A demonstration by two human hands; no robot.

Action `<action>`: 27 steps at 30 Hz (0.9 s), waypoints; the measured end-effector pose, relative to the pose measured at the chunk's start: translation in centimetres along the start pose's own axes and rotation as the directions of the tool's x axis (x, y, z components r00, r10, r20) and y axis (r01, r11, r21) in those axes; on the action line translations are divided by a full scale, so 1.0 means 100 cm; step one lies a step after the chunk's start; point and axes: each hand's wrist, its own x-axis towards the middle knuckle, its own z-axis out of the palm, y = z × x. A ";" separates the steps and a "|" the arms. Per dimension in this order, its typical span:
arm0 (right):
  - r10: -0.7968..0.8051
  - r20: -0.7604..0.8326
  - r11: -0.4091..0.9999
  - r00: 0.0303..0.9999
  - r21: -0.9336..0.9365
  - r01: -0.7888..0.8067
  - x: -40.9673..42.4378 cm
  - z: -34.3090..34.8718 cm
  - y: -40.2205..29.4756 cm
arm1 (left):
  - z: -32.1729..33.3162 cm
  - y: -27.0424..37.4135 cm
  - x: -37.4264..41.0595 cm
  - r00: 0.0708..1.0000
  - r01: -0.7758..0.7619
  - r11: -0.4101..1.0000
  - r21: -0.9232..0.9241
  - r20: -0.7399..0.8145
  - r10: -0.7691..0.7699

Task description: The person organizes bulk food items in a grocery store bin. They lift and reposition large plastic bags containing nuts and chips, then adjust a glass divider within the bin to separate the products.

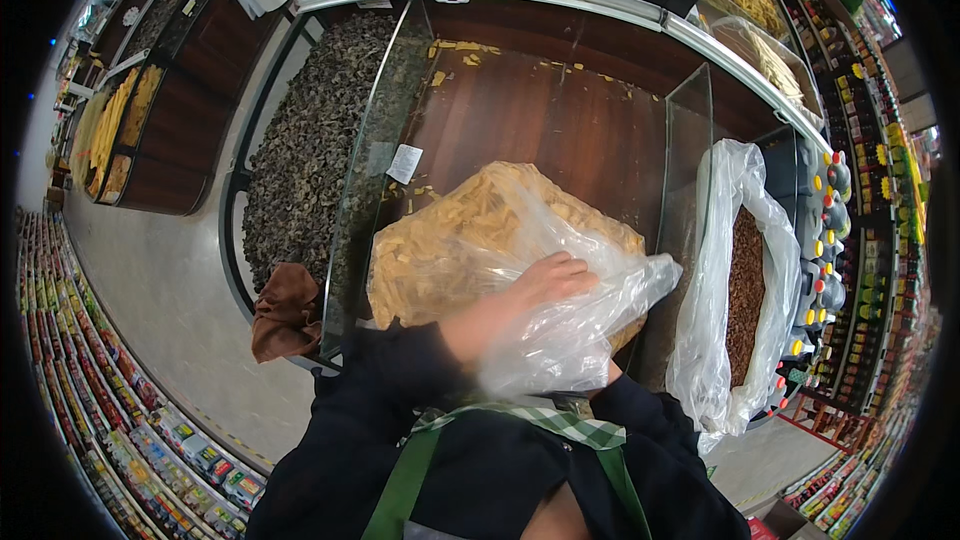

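Observation:
A large clear plastic bag [450,240] full of yellowish, flat dried pieces lies in the near part of a wooden display bin [540,120], between two glass dividers. My left hand [551,281] reaches across the bag from the left, its fingers curled on the gathered loose plastic at the bag's right side. My right hand [602,360] is mostly hidden under the crumpled plastic near my body; only a bit of it by the dark sleeve shows, so its fingers cannot be made out. Yellow crumbs lie scattered on the bin's floor.
Left of the glass divider [371,135] is a bin of dark dried fungus [319,127], with a brown cloth [286,307] at its near corner. To the right, an open plastic bag [694,360] holds reddish-brown pieces. A white label [405,163] is at the left divider. Store shelves stand on both sides.

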 end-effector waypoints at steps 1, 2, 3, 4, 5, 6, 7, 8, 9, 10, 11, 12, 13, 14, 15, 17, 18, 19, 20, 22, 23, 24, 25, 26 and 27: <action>0.003 0.012 1.000 1.000 0.015 -0.003 0.003 -0.001 -0.001 | 0.005 -0.008 -0.002 1.000 0.003 0.999 0.042 -0.024 -0.002; 0.003 0.027 0.999 1.000 0.032 -0.004 0.009 0.001 -0.002 | 0.010 -0.016 -0.006 0.999 0.015 0.996 0.085 -0.051 -0.011; 0.003 0.041 0.999 0.999 0.047 -0.005 0.018 0.003 -0.001 | 0.014 -0.026 -0.005 0.998 0.003 0.992 0.125 -0.068 0.005; 0.025 0.020 0.998 0.999 0.051 -0.026 0.022 -0.004 0.000 | 0.014 -0.030 -0.012 0.981 -0.040 0.999 0.021 -0.187 0.043; 0.043 0.015 0.997 0.999 0.067 -0.044 0.027 -0.005 0.003 | 0.013 -0.031 -0.025 0.952 -0.090 0.992 -0.086 -0.301 0.061; 0.030 0.035 0.996 0.999 0.087 -0.033 0.037 -0.001 0.002 | 0.003 -0.022 -0.028 0.957 0.012 0.999 -0.050 -0.288 -0.026; 0.027 0.057 0.994 0.998 0.103 -0.033 0.045 0.000 -0.001 | -0.013 -0.001 -0.029 0.951 0.110 0.994 -0.020 -0.290 -0.111; 0.033 0.056 0.990 0.998 0.133 -0.041 0.051 0.001 0.000 | -0.030 0.024 -0.028 0.940 0.207 0.978 0.007 -0.280 -0.197; 0.045 0.049 0.986 0.998 0.159 -0.052 0.055 0.001 0.000 | -0.047 0.046 -0.031 0.919 0.303 0.952 0.038 -0.276 -0.282; 0.067 0.018 0.980 0.998 0.187 -0.069 0.056 -0.001 0.002 | -0.058 0.056 -0.038 0.897 0.379 0.923 0.070 -0.274 -0.347; 0.077 0.003 0.971 0.997 0.225 -0.075 0.057 -0.003 0.001 | -0.068 0.060 -0.050 0.827 0.437 0.893 0.108 -0.439 -0.352; 0.092 -0.023 0.959 0.995 0.272 -0.083 0.055 -0.007 -0.002 | -0.078 0.060 -0.065 0.734 0.498 0.857 0.131 -0.589 -0.337; 0.110 -0.056 0.943 0.992 0.323 -0.086 0.054 -0.013 -0.006 | -0.084 0.049 -0.090 0.625 0.616 0.764 0.192 -0.709 -0.326; 0.121 -0.088 0.924 0.989 0.375 -0.080 0.052 -0.022 -0.011 | -0.083 0.032 -0.130 0.431 0.696 0.717 0.020 -0.811 -0.396; 0.128 -0.122 0.904 0.984 0.423 -0.065 0.050 -0.033 -0.017 | -0.079 0.014 -0.167 0.265 0.665 0.725 -0.182 -0.850 -0.456; 0.132 -0.207 0.863 0.969 0.506 -0.009 0.041 -0.066 -0.035 | -0.071 -0.013 -0.236 0.038 0.593 0.606 -0.530 -0.733 -0.679; 0.131 -0.255 0.847 0.958 0.532 0.026 0.034 -0.087 -0.046 | -0.068 -0.015 -0.238 0.106 0.311 0.589 -0.746 -0.589 -0.801; 0.109 -0.300 0.827 0.948 0.556 0.081 0.029 -0.108 -0.058 | -0.068 -0.007 -0.236 0.156 0.038 0.445 -0.895 -0.435 -0.887; 0.089 -0.352 0.807 0.932 0.574 0.140 0.026 -0.134 -0.068 | -0.068 -0.004 -0.228 0.232 -0.057 0.340 -0.939 -0.344 -0.910; 0.117 -0.497 0.797 0.860 0.564 0.217 0.003 -0.197 -0.088 | -0.067 -0.006 -0.171 0.390 -0.065 0.248 -0.966 -0.254 -0.885; 0.093 -0.538 0.783 0.838 0.560 0.272 0.003 -0.221 -0.097 | -0.069 0.003 -0.146 0.432 -0.046 0.292 -0.955 -0.283 -0.857; 0.084 -0.598 0.768 0.797 0.549 0.331 -0.005 -0.247 -0.102 | -0.071 0.006 -0.117 0.488 -0.015 0.342 -0.940 -0.306 -0.817; 0.094 -0.668 0.774 0.738 0.515 0.369 -0.023 -0.276 -0.113 | -0.071 0.011 -0.079 0.571 0.005 0.387 -0.922 -0.315 -0.758; 0.062 -0.692 0.736 0.719 0.518 0.436 -0.020 -0.297 -0.114 | -0.078 0.024 -0.058 0.596 0.024 0.484 -0.875 -0.376 -0.709; 0.055 -0.732 0.731 0.679 0.492 0.472 -0.026 -0.321 -0.121 | -0.081 0.027 -0.032 0.652 -0.012 0.534 -0.845 -0.411 -0.637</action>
